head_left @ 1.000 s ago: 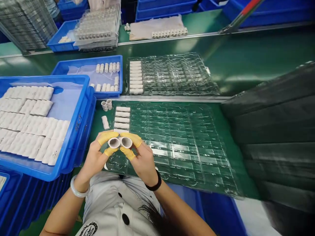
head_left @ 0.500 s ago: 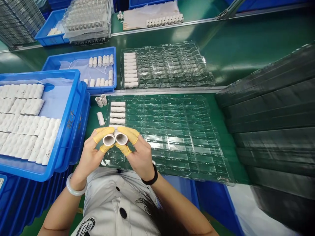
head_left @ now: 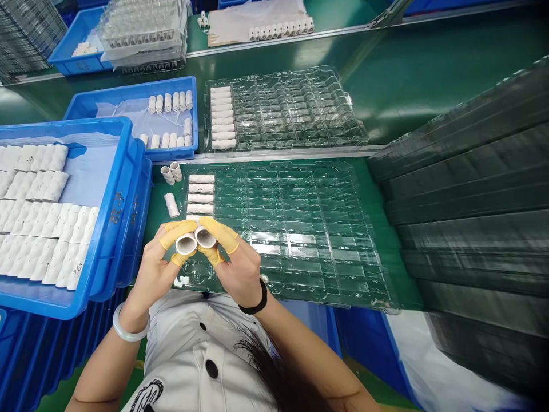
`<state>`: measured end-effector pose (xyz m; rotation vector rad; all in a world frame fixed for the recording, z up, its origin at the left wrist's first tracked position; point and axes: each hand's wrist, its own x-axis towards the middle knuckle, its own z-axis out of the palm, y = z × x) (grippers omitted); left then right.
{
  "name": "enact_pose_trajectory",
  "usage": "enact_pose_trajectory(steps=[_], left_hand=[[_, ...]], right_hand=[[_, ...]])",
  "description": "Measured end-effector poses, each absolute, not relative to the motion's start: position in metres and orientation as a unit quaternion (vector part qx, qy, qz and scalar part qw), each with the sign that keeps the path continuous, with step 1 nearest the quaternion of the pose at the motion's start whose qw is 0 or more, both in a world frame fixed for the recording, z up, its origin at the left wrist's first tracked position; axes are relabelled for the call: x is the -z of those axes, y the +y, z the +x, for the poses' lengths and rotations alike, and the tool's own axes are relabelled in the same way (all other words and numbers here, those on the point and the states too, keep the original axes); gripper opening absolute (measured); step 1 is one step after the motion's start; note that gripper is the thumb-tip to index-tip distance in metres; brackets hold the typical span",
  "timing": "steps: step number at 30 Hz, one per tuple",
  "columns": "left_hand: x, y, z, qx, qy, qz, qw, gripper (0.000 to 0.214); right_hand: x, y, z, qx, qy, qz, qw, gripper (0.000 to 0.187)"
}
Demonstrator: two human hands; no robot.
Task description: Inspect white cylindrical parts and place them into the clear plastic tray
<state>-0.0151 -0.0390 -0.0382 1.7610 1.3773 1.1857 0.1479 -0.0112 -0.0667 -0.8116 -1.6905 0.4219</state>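
My left hand (head_left: 160,260), with yellow finger cots on thumb and finger, is closed on a white hollow tube (head_left: 186,245). A second white tube (head_left: 206,237) is gripped by my right hand (head_left: 234,260), also in yellow cots. The two tubes sit side by side, touching, their open ends facing me. Just beyond them, a clear plastic tray (head_left: 283,229) holds several white tubes (head_left: 201,189) lying in its left column. Left of that tray, two tubes (head_left: 171,172) stand together and one tube (head_left: 171,205) lies tilted on the green table.
Stacked blue bins (head_left: 124,200) with rows of white tubes stand at the left. A shallower blue bin (head_left: 128,94) and a second clear tray (head_left: 291,109) lie behind. A tall stack of dark trays (head_left: 467,212) rises at the right.
The camera view has shifted slightly. Both hands still hold the tubes; the right tube has tilted a little and sits slightly higher than the left one.
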Motion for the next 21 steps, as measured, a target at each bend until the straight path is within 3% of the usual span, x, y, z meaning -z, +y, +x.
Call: enact_pose_trajectory(steps=[4, 11, 17, 21], left_hand=[[0.0387, -0.0393, -0.0146, -0.456, 0.515, 0.667, 0.286, 0.029], [0.0399, -0.0394, -0.0160, -0.456, 0.514, 0.669, 0.284, 0.030], [0.0378, -0.0388, -0.0156, -0.458, 0.509, 0.672, 0.281, 0.032], [0.0369, -0.0382, -0.0148, -0.455, 0.511, 0.676, 0.274, 0.030]], right_hand=[[0.0692, -0.0115, 0.1482, -0.188, -0.706, -0.347, 0.588, 0.050], [0.0724, -0.0136, 0.1449, -0.193, -0.696, -0.395, 0.568, 0.034], [0.0706, -0.0123, 0.1441, -0.207, -0.689, -0.365, 0.591, 0.042], [0.0717, -0.0129, 0.1449, -0.247, -0.684, -0.373, 0.576, 0.038]])
